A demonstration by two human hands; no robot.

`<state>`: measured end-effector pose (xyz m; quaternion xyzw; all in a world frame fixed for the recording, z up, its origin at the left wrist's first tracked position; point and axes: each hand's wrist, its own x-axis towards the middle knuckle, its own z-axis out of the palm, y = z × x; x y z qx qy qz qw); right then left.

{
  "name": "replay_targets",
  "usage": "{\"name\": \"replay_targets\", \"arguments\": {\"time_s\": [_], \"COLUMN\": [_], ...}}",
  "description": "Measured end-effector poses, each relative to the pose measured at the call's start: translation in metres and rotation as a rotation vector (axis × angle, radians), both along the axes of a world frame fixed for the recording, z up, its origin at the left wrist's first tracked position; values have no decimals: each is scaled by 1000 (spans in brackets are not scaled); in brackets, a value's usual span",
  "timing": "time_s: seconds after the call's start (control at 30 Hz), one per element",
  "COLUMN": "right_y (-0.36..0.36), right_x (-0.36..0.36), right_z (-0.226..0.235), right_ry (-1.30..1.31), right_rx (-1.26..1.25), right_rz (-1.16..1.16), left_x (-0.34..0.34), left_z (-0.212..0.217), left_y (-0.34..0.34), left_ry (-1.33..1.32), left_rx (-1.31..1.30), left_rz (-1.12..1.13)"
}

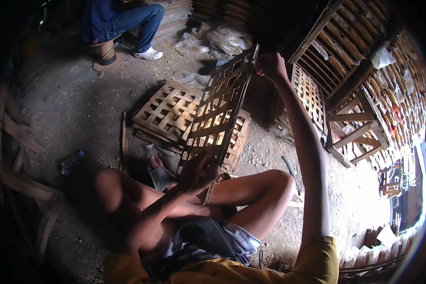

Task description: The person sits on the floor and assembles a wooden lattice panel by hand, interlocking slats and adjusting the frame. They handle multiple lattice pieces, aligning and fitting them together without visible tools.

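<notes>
A woven bamboo lattice panel (221, 99) stands tilted on edge in front of me, with light showing through its gaps. My left hand (199, 173) is closed at its near, lower end, above my lap. At the far upper corner my right hand (271, 65) grips the panel's edge with bent fingers, the arm stretched out. Behind the panel, a stack of similar woven panels (169, 110) lies on the ground, partly hidden by the one I hold.
A person in jeans (144, 26) sits on a spool-shaped stool (107, 59) at the upper left. Crumpled clear plastic (227, 40) lies beyond the stack. Slatted bamboo walls and a wooden frame (357, 125) stand at right. Bent wooden pieces (26, 182) line the left side.
</notes>
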<state>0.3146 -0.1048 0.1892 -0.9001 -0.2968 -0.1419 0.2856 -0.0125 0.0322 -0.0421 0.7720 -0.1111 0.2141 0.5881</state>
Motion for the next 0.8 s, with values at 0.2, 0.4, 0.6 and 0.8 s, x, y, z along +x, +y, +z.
{"name": "replay_targets", "arguments": {"time_s": [0.2,0.4,0.6,0.8], "right_y": [-19,-23,-24,-37], "right_x": [-11,-16,-24,-44], "right_z": [-10,1,-8,-9], "right_ry": [230,368,415,454], "right_rx": [130,111,187,194], "right_rz": [22,135,130,130], "left_x": [8,0,-3,-4], "left_z": [-3,6,6,6], "left_y": [-16,-13,-12,-14], "left_ry": [-31,-48,-30,-95], "left_rx": [-32,-124,-61,-22], "left_rz": [29,19,3,21]}}
